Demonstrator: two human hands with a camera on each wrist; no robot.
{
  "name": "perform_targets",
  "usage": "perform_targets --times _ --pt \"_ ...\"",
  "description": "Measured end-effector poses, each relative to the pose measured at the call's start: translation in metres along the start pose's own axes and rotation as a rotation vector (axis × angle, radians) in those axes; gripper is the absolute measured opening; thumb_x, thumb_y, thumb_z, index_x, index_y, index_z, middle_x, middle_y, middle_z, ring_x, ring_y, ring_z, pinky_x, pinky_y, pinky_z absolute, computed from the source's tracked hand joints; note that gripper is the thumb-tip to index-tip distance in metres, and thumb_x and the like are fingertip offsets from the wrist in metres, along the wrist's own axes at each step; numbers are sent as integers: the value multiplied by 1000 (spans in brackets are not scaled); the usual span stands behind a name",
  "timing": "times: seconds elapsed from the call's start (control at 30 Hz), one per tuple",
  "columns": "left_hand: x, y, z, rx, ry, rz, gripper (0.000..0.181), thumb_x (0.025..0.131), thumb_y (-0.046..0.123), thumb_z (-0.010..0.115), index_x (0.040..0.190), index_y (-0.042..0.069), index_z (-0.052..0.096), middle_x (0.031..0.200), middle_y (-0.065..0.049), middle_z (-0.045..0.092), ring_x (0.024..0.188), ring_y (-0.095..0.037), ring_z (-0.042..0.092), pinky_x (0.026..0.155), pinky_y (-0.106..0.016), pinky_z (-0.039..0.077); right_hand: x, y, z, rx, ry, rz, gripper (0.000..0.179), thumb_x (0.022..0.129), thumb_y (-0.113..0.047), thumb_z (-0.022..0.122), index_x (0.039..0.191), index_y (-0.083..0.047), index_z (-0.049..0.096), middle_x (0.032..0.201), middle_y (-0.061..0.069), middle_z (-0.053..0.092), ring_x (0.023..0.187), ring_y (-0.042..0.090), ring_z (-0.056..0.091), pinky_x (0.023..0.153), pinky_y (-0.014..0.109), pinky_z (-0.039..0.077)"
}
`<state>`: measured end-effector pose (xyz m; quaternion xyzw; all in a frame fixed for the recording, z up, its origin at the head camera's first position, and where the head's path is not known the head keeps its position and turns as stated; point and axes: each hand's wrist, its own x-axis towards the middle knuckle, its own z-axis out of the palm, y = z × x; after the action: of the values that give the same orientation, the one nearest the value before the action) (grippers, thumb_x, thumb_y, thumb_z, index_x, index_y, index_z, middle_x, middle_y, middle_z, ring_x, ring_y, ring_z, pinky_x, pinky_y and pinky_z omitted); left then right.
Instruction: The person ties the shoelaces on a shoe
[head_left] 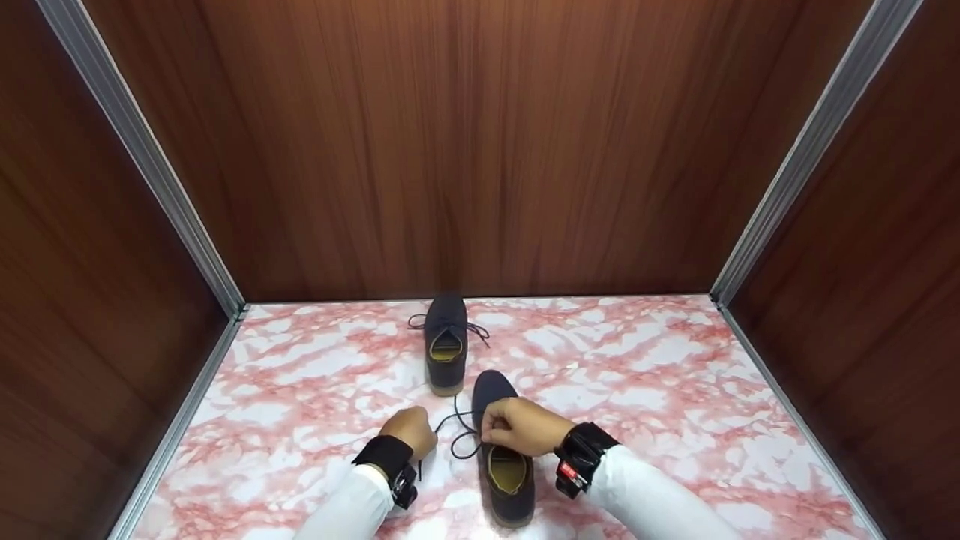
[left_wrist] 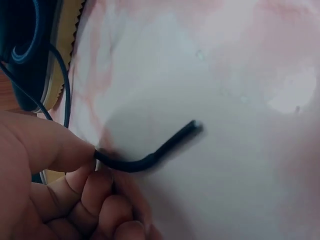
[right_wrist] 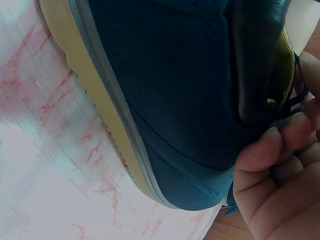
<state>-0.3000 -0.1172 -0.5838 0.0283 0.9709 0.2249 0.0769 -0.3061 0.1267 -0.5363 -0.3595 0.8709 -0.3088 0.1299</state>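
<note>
A dark navy lace-up shoe [head_left: 493, 388] with a yellow lining lies on the floor, toe pointing away. My right hand [head_left: 525, 425] is over its lacing; in the right wrist view, the fingertips [right_wrist: 297, 129] and thumb pinch the dark shoelace [right_wrist: 299, 95] beside the shoe opening. To the shoe's left, my left hand [head_left: 411, 431] pinches the lace near one end between thumb and curled forefinger. The free lace tip [left_wrist: 172, 142] sticks out past those fingers in the left wrist view. A slack loop of lace [head_left: 454, 448] lies between the hands.
A matching shoe [head_left: 446, 307] stands farther off by the back wall, its lace tied in a bow. Red-and-white marbled surface [head_left: 637, 390] lies under both shoes. Brown wood-grain panels [head_left: 480, 150] with grey metal corner strips [head_left: 161, 172] enclose it on three sides.
</note>
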Motion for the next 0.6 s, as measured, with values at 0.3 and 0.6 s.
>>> perform_targets --times 0.3,0.6 --pt "-3 -2 -17 -116 31 47 21 72 14 74 62 14 56 61 0 58 57 -17 51 54 -29 41 3 3 1 10 159 29 5 98 -13 70 95 -12 66 87 -1 68 78 2 56 74 21 50" --pt "-11 4 -29 -222 18 67 22 77 15 69 97 6 66 78 -5 66 65 -18 57 60 -30 47 3 5 -5 -9 99 89 25 94 -2 55 108 -5 76 91 4 73 80 8 56 73 23 47"
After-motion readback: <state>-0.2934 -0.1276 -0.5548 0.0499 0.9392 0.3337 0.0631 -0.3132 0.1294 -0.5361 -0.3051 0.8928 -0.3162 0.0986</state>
